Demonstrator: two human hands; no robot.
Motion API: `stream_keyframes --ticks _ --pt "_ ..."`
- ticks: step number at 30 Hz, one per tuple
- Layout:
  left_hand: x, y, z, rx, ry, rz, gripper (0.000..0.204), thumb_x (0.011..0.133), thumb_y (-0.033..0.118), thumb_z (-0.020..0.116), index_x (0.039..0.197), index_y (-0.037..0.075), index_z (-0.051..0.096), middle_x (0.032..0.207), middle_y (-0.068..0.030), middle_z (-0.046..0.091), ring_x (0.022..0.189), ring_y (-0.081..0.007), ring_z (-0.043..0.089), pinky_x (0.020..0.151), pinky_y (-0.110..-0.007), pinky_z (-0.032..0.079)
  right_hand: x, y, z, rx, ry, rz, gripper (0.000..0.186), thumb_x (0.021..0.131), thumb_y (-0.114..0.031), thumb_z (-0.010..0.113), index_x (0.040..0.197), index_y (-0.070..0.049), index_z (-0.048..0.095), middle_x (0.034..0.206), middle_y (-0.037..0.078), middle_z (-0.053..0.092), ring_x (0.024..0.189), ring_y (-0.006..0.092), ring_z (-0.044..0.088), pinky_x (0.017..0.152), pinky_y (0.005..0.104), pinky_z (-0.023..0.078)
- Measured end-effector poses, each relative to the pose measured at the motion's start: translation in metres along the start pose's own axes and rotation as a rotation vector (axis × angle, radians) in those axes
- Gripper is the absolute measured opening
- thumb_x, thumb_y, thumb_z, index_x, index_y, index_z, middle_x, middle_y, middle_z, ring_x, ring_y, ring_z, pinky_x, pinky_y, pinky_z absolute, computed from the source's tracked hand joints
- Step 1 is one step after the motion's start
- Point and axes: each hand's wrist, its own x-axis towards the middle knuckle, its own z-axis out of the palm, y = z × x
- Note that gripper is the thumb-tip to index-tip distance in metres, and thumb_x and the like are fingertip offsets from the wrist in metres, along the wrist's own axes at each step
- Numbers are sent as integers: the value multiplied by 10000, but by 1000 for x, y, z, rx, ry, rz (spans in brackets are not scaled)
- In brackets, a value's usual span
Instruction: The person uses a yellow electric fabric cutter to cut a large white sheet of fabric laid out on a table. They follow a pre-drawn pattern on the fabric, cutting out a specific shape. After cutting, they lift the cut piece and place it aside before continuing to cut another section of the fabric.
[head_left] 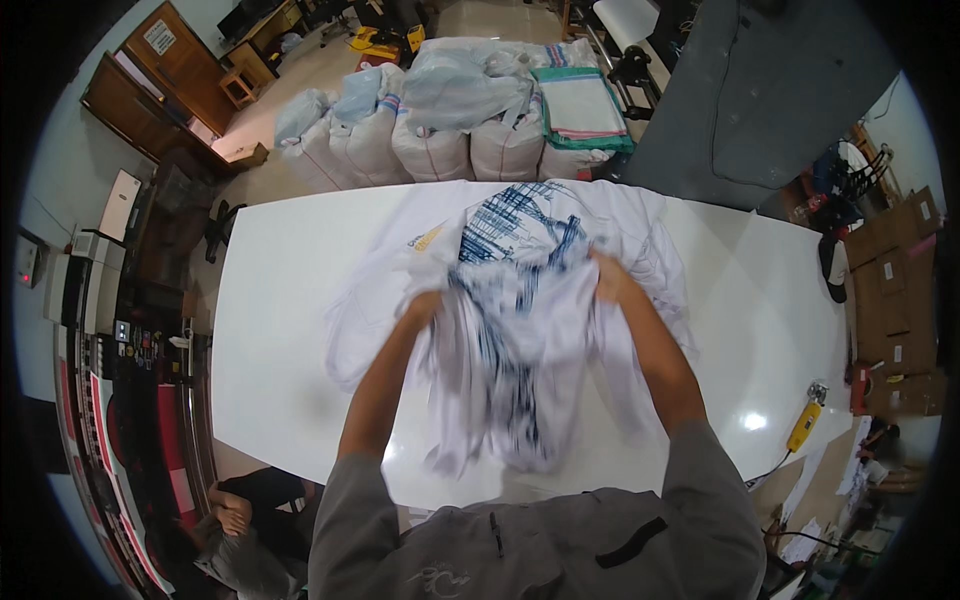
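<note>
A white garment (525, 340) with a dark blue sketch-like print hangs between my hands, its lower part blurred by motion over the near half of the table. My left hand (425, 306) grips one side of it, and its fingers are partly lost in the folds. At the opposite side, my right hand (608, 280) is closed on the cloth, also smeared. Beneath and beyond lies more white fabric (365, 300), spread loosely. A small yellow-orange print (428, 238) shows on the cloth near its left side. Where one piece ends and another begins, I cannot tell.
The white table (270, 330) carries a yellow handheld tool (803, 425) with a cord at its right edge. Stuffed white sacks (430, 150) stand beyond the far edge, beside a grey cabinet (760, 100). Another person (245, 540) is at the lower left.
</note>
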Motion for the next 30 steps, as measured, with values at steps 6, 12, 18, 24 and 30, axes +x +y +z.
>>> stream_keyframes --ticks 6,12,18,24,30 --pt "11 52 -163 -1268 492 259 472 1048 308 642 1320 -73 586 1262 -173 677 1142 -271 675 961 -454 576 10 -110 60 336 186 -553 516 1071 -413 571 1382 -3 614 1392 183 656 1260 316 654 1121 465 508" --pt "-155 -18 -138 -1504 617 254 537 1107 361 520 1506 2 504 1456 -152 615 1314 -280 614 1102 -404 519 -154 -52 -59 206 211 -469 508 1071 -332 565 1408 47 588 1412 185 648 1274 338 647 1103 466 529" --pt "-355 -168 -43 -1625 919 72 577 1102 424 500 1496 2 517 1463 -198 603 1344 -328 589 1103 -454 524 -347 35 -150 244 580 -518 513 1086 -379 533 1415 10 592 1325 165 701 1227 332 675 1095 479 535" --pt "-443 -206 -22 -1600 620 209 563 1084 405 541 1478 3 527 1445 -183 622 1290 -354 625 1098 -509 522 -490 106 -201 364 413 -870 566 1092 -405 521 1468 18 531 1414 196 648 1311 346 627 1146 498 495" --pt "-299 -208 -172 -1068 386 -191 463 1098 350 541 1309 -49 647 1235 -152 725 1135 -273 689 1048 -412 533 -350 -13 -101 300 589 -594 470 1088 -280 545 1435 37 560 1434 198 626 1343 344 581 1171 472 455"
